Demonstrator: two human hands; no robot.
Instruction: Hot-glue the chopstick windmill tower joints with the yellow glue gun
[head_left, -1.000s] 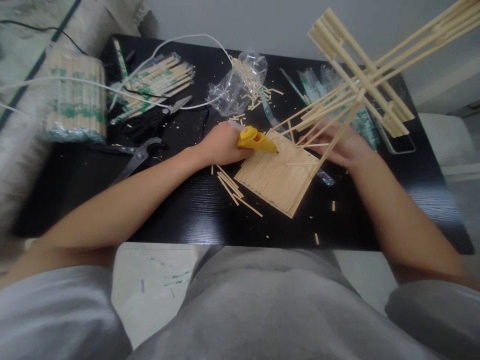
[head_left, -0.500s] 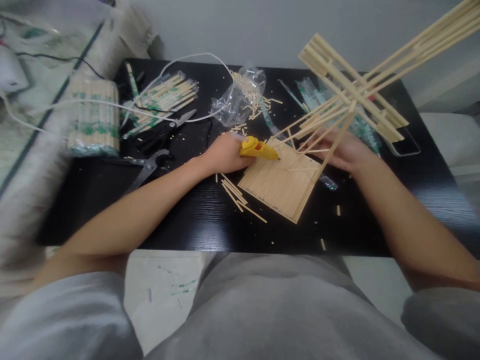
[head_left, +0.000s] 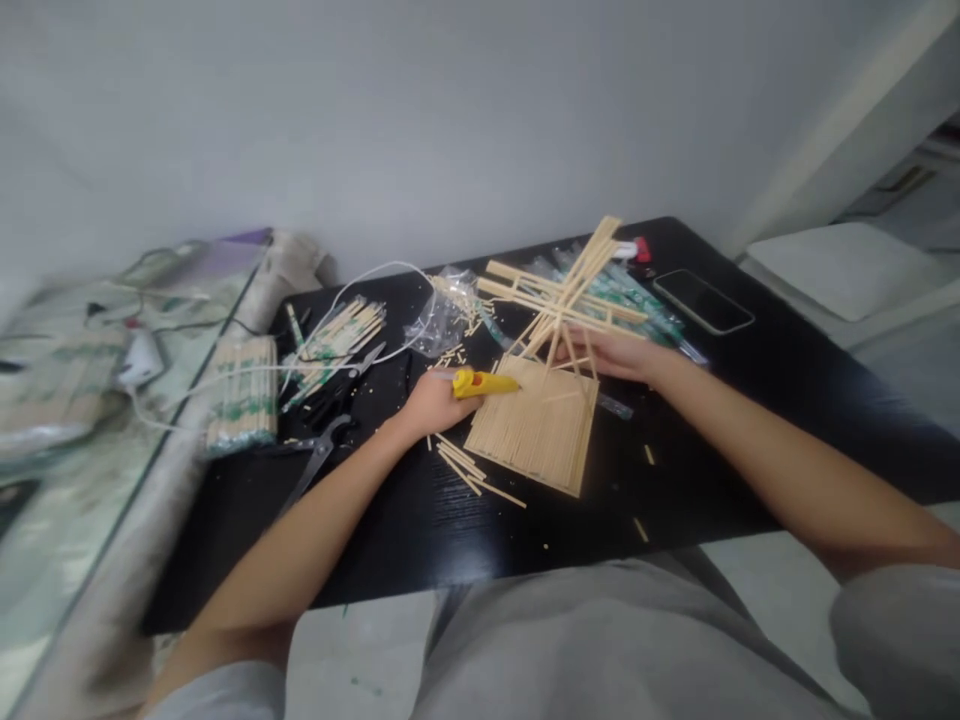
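My left hand (head_left: pixel 437 403) is closed round a yellow hot glue gun (head_left: pixel 484 384), its nozzle over a flat square base (head_left: pixel 536 430) of thin wooden sticks laid side by side. At the base's back stands a frame of sticks topped by crossed blades (head_left: pixel 562 297), like a windmill model. My right hand (head_left: pixel 611 352) is at the right side of this stick model, fingers closed about its slanting sticks and partly hidden behind them. Several loose cut sticks (head_left: pixel 461 467) lie on the black table left of the base.
Scissors (head_left: pixel 345 385) and pliers-like cutters (head_left: pixel 319 450) lie at left, near packs of wrapped chopsticks (head_left: pixel 244 390) and a white cable (head_left: pixel 300 365). Clear plastic wrap (head_left: pixel 435 315) and stick offcuts sit behind. A phone (head_left: pixel 703 300) lies at the back right.
The head view has tilted up and shows more wall. The model's long blades have swung away from the camera, toward the back of the table. The glue gun is still in my left hand.
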